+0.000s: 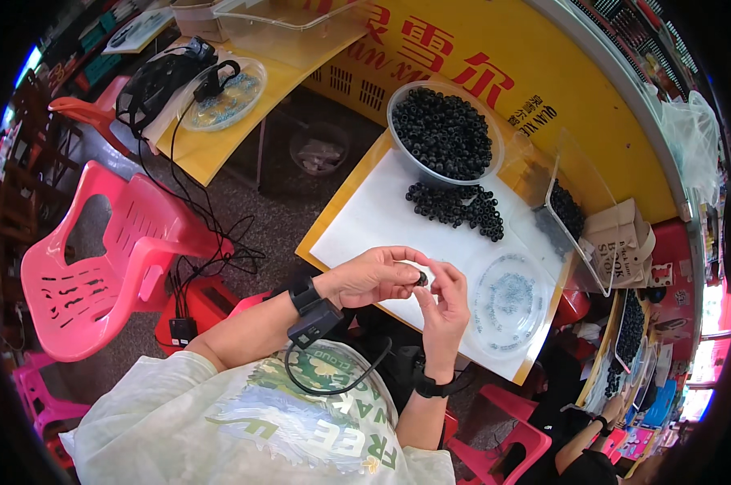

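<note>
My left hand (373, 277) pinches a small round black part (421, 279) between thumb and fingertips, above the near side of the white tabletop. My right hand (444, 303) meets it from the right, thumb and index finger closed in at the part; whatever lies between those tips is too small to make out. Beyond my hands, a pile of black ring-shaped parts (456, 212) lies loose on the white board (365, 212). Behind the pile, a clear round tub (395, 133) is heaped with the same parts. Right of my hands lies a clear shallow dish (480, 327) of tiny pale-blue pieces.
At the right table edge stands a clear bin (582, 267) of black parts, beside a paper bag (620, 242). Left are a pink chair (82, 267), cables and another table (212, 153) with a dish. A co-worker's arm (584, 436) shows at lower right.
</note>
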`<state>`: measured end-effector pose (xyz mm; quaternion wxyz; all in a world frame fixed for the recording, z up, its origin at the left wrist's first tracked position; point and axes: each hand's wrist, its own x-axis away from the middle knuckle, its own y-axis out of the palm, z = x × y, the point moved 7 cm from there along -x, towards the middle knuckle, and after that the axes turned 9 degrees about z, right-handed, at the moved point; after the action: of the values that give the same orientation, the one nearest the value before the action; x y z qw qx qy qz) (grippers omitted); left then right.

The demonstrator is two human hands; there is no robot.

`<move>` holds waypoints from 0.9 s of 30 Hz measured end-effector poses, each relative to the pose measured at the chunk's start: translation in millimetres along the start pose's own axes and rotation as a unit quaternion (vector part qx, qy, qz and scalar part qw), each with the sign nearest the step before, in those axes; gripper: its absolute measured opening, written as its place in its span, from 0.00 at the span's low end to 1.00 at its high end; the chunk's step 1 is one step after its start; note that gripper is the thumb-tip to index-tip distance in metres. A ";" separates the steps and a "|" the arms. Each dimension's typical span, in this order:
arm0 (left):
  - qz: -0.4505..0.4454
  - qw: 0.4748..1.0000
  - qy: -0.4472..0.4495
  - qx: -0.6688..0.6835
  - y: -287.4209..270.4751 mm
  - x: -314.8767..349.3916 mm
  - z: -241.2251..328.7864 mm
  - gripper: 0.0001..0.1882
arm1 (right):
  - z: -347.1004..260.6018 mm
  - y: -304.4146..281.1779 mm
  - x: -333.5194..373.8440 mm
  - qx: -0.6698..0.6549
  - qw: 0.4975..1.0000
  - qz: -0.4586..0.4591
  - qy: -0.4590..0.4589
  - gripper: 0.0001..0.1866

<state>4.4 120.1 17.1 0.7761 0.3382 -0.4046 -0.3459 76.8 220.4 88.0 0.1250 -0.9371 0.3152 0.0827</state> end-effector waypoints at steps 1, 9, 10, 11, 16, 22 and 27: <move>-0.014 1.000 -0.015 0.002 0.0 -0.1 -2.1 0.20 | -4.0 1.5 -2.4 0.013 0.999 -0.036 -0.028 0.15; -0.054 0.994 -0.092 0.004 0.4 8.9 -10.4 0.27 | -1.6 4.3 12.7 0.086 0.991 -0.074 -0.074 0.13; -0.049 0.995 -0.088 -0.001 -0.3 8.5 -11.2 0.27 | -2.3 4.4 13.9 0.092 0.991 -0.063 -0.076 0.13; -0.043 0.995 -0.085 -0.005 -1.7 7.8 -13.1 0.27 | -0.1 4.8 15.0 0.086 0.992 -0.057 -0.070 0.12; -0.015 0.997 -0.070 0.010 -8.1 1.0 -22.4 0.25 | 17.3 -3.3 -2.6 0.046 0.994 -0.091 0.036 0.12; 0.028 0.992 -0.093 0.077 -26.1 -10.6 -33.4 0.21 | -22.1 -111.9 -135.4 0.027 0.998 0.047 0.039 0.15; 0.022 0.989 -0.095 0.109 -39.8 -10.7 -36.2 0.18 | -38.5 -142.2 -174.9 0.399 0.885 0.203 -0.127 0.23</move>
<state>20.5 116.5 -35.1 0.7001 0.3778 -0.5187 -0.3131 28.8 418.6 191.6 0.5079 -0.7050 0.4865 0.0916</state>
